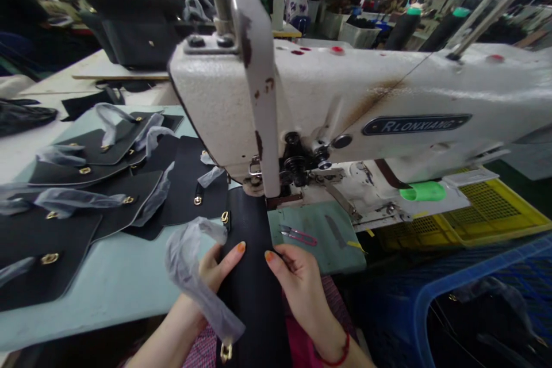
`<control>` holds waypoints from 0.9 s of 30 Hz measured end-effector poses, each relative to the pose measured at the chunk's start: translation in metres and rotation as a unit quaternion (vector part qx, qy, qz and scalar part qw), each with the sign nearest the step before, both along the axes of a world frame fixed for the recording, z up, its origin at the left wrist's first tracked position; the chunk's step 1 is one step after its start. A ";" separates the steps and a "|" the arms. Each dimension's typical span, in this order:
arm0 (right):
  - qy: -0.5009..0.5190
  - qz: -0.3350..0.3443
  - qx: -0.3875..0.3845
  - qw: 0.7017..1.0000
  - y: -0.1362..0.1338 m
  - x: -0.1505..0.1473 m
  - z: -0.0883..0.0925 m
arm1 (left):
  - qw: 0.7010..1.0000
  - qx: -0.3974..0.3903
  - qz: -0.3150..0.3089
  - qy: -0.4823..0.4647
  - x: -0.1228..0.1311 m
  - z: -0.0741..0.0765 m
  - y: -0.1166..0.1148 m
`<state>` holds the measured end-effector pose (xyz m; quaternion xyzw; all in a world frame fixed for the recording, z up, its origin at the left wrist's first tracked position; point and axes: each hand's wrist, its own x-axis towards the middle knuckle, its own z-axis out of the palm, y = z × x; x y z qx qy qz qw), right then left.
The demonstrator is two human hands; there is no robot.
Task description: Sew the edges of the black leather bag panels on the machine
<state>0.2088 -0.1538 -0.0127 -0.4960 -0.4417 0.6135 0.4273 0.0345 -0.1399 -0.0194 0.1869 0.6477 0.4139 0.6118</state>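
Note:
A long black leather piece (252,287) runs from below the head of a white sewing machine (345,98) down toward my lap. My left hand (222,267) pinches its left edge, the thumb lying on top. On the right edge, my right hand (297,276) grips the piece between thumb and curled fingers. A handle wrapped in cloudy plastic (190,276), with gold buckles at its ends, arches over my left wrist. Pink thread snips (299,236) rest on the green table right of the piece.
Black panels with wrapped handles (116,201) are spread across the table at left. A blue basket (418,310) with dark pieces stands at lower right, yellow crates (495,213) behind it. A large black bag (133,29) sits at back left. People are farther back.

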 end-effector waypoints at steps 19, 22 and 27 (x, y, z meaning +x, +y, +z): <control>-0.012 -0.020 -0.029 0.999 0.019 -0.004 0.002 | 0.996 -0.036 0.035 -0.072 0.013 0.008 0.016; -0.012 -0.026 -0.026 0.999 0.025 -0.007 0.000 | 0.997 -0.037 0.031 -0.065 0.013 0.010 0.025; -0.014 -0.034 -0.021 0.999 0.037 -0.010 0.000 | 0.996 -0.039 0.016 -0.078 0.013 0.016 0.035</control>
